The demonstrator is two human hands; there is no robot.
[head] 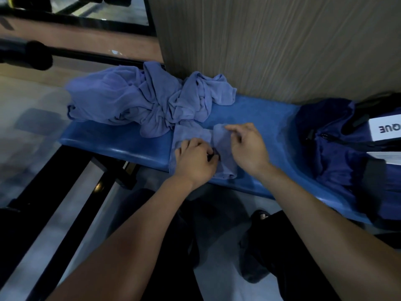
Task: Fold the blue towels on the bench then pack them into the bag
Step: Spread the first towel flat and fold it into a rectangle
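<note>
Blue towel (193, 135), soft, half-folded, w/ creases

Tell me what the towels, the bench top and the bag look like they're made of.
The towel being folded and the crumpled pile look like soft, matte cloth, perhaps microfibre: they wrinkle and drape. The bench top looks like smooth, slightly glossy vinyl or plastic, with highlights along its front edge. The bag appears to be dark blue woven fabric, probably synthetic, with black straps.

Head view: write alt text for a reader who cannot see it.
Two hands, left hand and right hand, fold a small towel on a blue bench. A crumpled towel pile lies to the left; a dark blue bag sits to the right.
</note>
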